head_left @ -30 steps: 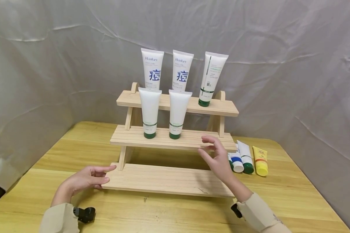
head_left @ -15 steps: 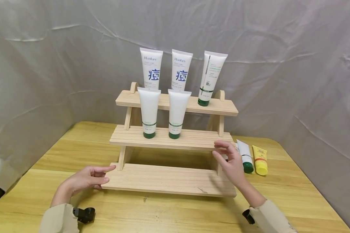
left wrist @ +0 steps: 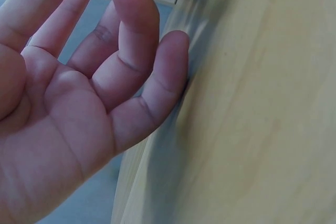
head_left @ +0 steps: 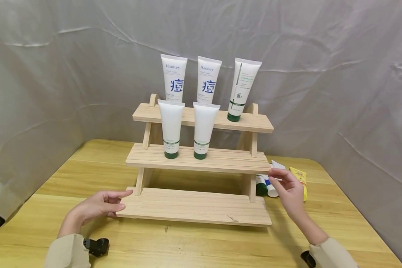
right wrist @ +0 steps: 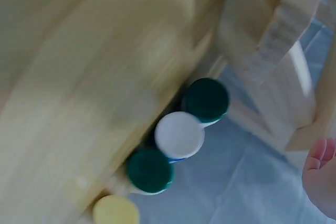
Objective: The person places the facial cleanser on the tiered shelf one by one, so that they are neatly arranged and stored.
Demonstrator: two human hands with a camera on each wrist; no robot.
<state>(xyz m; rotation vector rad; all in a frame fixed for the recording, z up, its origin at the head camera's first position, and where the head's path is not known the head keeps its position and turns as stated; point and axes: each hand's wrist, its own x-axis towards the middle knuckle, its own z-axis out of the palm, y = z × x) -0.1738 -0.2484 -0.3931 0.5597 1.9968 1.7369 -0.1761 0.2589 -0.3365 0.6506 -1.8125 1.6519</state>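
A three-tier wooden display shelf (head_left: pixel 194 204) stands on the table. My left hand (head_left: pixel 95 204) holds the left end of its bottom board between thumb and fingers; in the left wrist view, the curled fingers meet the board at the top. My right hand (head_left: pixel 289 190) is empty, fingers loosely bent, by the right end of the middle board. Behind it lie several squeeze tubes: a green-capped one (head_left: pixel 261 186), a white-capped one (head_left: pixel 272 191), a yellow one (head_left: pixel 303 178), and another green-capped one, its cap (right wrist: pixel 149 170) visible in the right wrist view. My right hand partly hides them.
Two white squeeze tubes with green caps (head_left: pixel 171 130) (head_left: pixel 204 130) stand on the middle board. The top board bears two blue-lettered tubes (head_left: pixel 174 78) (head_left: pixel 209 80) and a green-capped tube (head_left: pixel 242 89). Grey cloth (head_left: pixel 201 29) hangs behind the wooden table (head_left: pixel 187 245).
My right hand has moved right, from in front of the middle board to its right end, in front of the lying tubes. The left hand and the standing tubes stay put.
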